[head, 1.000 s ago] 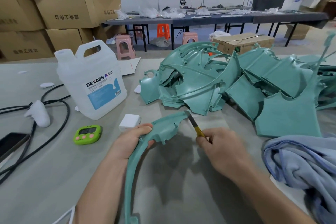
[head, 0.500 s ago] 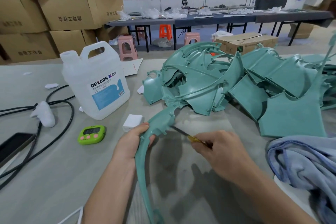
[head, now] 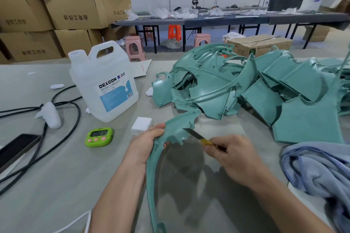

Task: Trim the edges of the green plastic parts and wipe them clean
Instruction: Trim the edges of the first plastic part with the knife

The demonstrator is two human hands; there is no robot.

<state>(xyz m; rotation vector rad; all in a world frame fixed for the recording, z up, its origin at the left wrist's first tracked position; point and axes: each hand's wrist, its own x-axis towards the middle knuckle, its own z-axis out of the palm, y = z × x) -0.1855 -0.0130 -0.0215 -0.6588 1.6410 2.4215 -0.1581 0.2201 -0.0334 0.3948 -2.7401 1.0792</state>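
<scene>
Stacked cardboard boxes (head: 72, 17) fill the room's far corner at 10 o'clock, and a grey table (head: 47, 185) carries the work. The curved green part (head: 151, 176) being worked on sits at the middle of the view, lifted off the table. The left hand (head: 144, 147) has its grip clamped on it just below the broad end, thumb on top and fingertips showing underneath. Holding it so close to the cut probably keeps the thin plastic from flexing under the blade.

The right hand (head: 233, 157) comes in from 4 o'clock with its grip closed round the yellow handle of a knife (head: 192, 133). The blade tip points toward 10 o'clock and meets the part's inner edge near a small tab.

The part is a long, narrow arc. Its long axis runs from the near table edge at 6 o'clock up past the left hand, where it widens and sweeps toward 1 o'clock. That broad tip lies just short of the pile of green parts (head: 217, 89), which spreads from 12 to 3 o'clock.

A blue cloth (head: 318, 172) lies at 4 o'clock beside the knife hand, handy for wiping. The jug (head: 106, 85) of clear liquid stands at 10 o'clock, with a green timer (head: 98, 136) in front of it. Trimming looks to be the step in hand; the wipe is not yet done.
</scene>
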